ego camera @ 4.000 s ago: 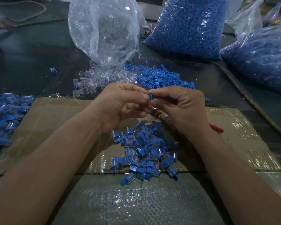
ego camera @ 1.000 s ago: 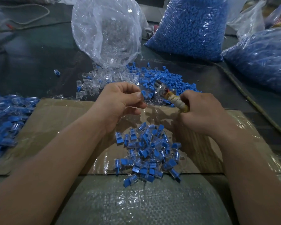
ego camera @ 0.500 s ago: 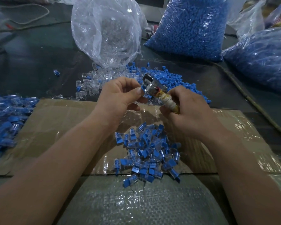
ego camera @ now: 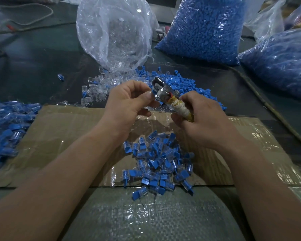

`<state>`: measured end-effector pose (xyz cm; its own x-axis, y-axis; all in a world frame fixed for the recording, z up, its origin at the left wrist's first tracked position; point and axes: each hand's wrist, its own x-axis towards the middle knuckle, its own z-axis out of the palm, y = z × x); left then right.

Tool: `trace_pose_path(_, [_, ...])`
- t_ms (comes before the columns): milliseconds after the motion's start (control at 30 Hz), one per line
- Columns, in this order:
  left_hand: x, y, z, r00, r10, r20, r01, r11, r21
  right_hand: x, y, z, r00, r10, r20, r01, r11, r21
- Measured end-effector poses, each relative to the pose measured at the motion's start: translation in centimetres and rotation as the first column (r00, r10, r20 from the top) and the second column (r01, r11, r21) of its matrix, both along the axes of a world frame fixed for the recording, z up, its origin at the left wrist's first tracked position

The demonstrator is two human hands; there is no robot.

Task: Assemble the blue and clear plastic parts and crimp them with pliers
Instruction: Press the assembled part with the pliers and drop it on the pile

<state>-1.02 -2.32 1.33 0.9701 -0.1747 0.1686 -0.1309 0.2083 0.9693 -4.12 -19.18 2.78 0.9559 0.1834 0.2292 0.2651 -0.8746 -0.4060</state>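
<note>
Fingers of left hand (ego camera: 129, 103) pinch blue part (ego camera: 153, 92) at pliers (ego camera: 163, 94) head
Right hand (ego camera: 203, 122) curls round the taped handles

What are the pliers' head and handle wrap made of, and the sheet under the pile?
Pliers head: polished metal, judging by bright mirror glints. Handle wrap: off-white and yellow wound strips, likely tape or cloth. Sheet: brown cardboard under glossy clear tape, shown by wrinkled reflections.

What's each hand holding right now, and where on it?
The right hand grips the pliers by their tape-wrapped handle; the left hand pinches a blue part at their head.
</note>
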Motion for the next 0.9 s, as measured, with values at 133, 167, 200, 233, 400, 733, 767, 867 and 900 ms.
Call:
trace_pose_path(133, [-0.04,-0.1,0.15,0.999,0.033,0.007,-0.033,0.999,-0.021,-0.02,-0.01,0.05,1.0,0.009,-0.003,-0.009,1.0,-0.006])
trace_pose_path(167, [-0.03,-0.12,0.17,0.999,0.037,0.009,-0.037,0.999,-0.028,-0.01,-0.03,0.05,1.0,0.01,-0.001,-0.01,1.0,-0.005])
trace_pose_path(200, [-0.03,-0.11,0.2,0.999,0.04,0.009,-0.04,0.999,-0.038,-0.01,-0.06,0.07,1.0,0.012,0.001,-0.012,1.0,-0.002])
trace_pose_path(233, [-0.02,-0.1,0.21,0.999,0.042,0.006,-0.042,0.998,-0.047,0.0,-0.07,0.09,1.0,0.015,0.002,-0.015,1.0,0.001])
trace_pose_path(400, [-0.05,0.04,0.22,1.0,0.027,0.001,-0.027,0.998,-0.051,-0.02,-0.12,0.08,0.999,0.032,0.01,-0.032,0.999,-0.015])
trace_pose_path(733, [-0.28,-0.26,0.04,0.996,0.084,0.041,-0.083,0.996,-0.021,0.38,0.33,-0.08,1.0,0.02,-0.001,-0.02,0.999,0.03])
trace_pose_path(767, [-0.22,-0.26,0.0,0.995,0.094,0.043,-0.093,0.996,-0.014,0.44,0.35,-0.07,1.0,0.021,-0.005,-0.021,0.999,0.029])
trace_pose_path(867, [-0.19,-0.26,-0.1,0.993,0.108,0.046,-0.109,0.994,0.004,0.48,0.42,-0.06,0.999,0.027,-0.017,-0.026,0.999,0.038])
trace_pose_path(900, [-0.22,-0.27,-0.1,0.993,0.11,0.047,-0.111,0.994,0.008,0.49,0.43,-0.09,0.999,0.028,-0.019,-0.027,0.999,0.041])
